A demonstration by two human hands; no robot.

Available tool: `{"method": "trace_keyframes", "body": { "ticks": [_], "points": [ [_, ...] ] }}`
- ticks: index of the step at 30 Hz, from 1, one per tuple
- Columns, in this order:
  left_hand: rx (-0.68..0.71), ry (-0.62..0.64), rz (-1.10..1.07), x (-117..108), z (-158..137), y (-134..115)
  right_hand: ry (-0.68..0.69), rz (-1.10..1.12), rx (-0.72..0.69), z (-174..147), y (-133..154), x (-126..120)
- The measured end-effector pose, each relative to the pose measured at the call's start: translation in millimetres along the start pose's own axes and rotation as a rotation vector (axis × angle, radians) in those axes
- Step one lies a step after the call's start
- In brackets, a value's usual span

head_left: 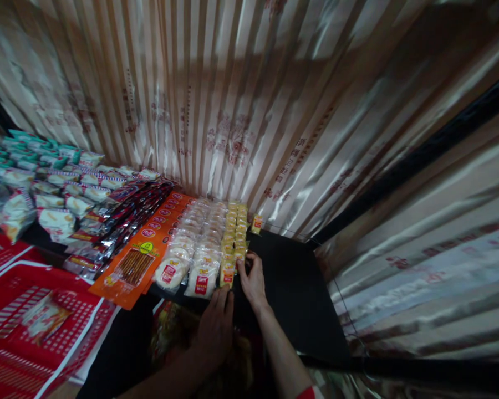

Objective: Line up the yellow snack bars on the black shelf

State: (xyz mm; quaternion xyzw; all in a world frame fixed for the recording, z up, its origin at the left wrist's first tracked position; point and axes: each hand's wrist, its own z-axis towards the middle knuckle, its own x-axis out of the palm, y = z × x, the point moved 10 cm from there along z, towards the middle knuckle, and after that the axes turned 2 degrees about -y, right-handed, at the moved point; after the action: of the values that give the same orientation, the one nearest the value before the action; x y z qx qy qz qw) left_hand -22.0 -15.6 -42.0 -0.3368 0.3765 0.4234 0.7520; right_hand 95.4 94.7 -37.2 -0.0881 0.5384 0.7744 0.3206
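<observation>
A column of small yellow snack packets (229, 235) lies on the black table, with a red-labelled one at its front end. My left hand (217, 318) reaches up from below, its fingers together at the lower edge of that front yellow packet (227, 275). Against the column's right side rests my right hand (253, 281), its thumb and fingers curved and somewhat apart. One loose yellow packet (256, 224) lies off the column's far right end. Left of the column are two rows of clear-wrapped round white crackers (203, 274), also with red labels.
Further left lie an orange snack bag (128, 266), a stack of dark red packets (120, 221) and many white packets (58, 221). A red basket (81, 321) stands at the lower left. Printed plastic sheeting (233, 111) rises behind the black table (295, 293).
</observation>
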Motion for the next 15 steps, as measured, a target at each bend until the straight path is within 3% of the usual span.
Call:
{"method": "trace_keyframes", "body": {
  "ticks": [8, 15],
  "points": [
    [-0.167, -0.077, -0.123, 4.2, 5.0, 0.4, -0.026, -0.181, -0.015, -0.7, 4.7, -9.0],
    [-0.219, -0.112, -0.288, 15.7, 10.7, 8.6, 0.040, -0.030, 0.109, -1.4, -5.8, -1.8]
  ]
}}
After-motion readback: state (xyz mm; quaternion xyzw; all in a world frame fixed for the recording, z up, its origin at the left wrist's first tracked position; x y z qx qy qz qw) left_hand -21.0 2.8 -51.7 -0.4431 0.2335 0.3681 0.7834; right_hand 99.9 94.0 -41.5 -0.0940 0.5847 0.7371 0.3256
